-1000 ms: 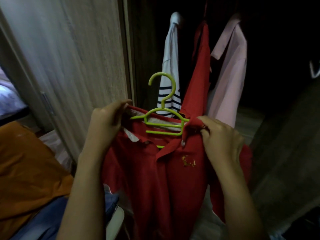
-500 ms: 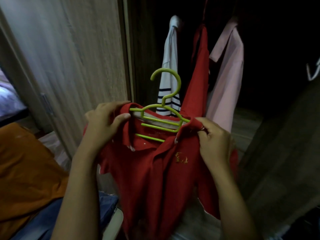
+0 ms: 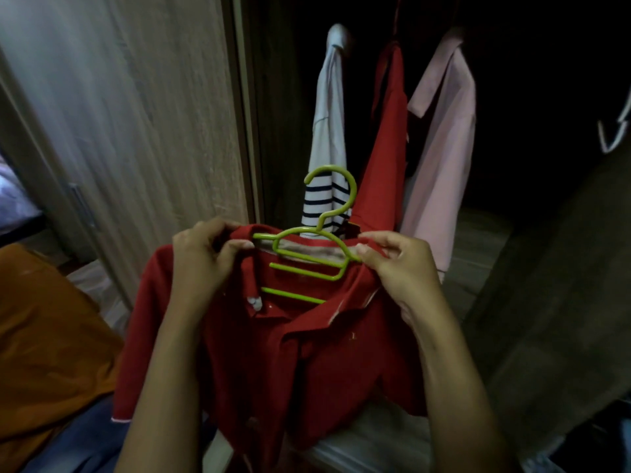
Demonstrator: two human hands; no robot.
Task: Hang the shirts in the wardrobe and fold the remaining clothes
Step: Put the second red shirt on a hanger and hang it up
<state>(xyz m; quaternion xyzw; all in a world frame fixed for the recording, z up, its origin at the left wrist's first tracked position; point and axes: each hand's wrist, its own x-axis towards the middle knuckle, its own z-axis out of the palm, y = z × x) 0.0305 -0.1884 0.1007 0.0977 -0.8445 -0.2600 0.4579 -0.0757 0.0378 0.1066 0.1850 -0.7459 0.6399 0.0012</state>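
Red polo shirt (image 3: 293,353) hangs from my two hands in front of the open wardrobe (image 3: 512,97), its front facing me and its collar spread. My left hand (image 3: 201,264) is closed on the shirt's left shoulder beside the collar, thumb on the near side and fingers curled over the top edge. My right hand (image 3: 399,268) pinches the right side of the collar between thumb and fingertips, just where the arm of the green hanger (image 3: 317,254) ends. The hanger sits inside the neck opening: its upper arms run under the collar, two lower bars show against the red cloth, and its hook rises free above the shirt, held by nothing. One short sleeve with a pale edge droops at the lower left.

Behind the hook, inside the dark wardrobe, three garments hang side by side: a white shirt with navy stripes (image 3: 327,165), a red shirt (image 3: 386,158) and a pink shirt (image 3: 444,158). The wood-grain wardrobe door (image 3: 136,114) stands at the left. At my lower left lie an orange cloth (image 3: 44,329) and, below it, blue denim (image 3: 78,438).
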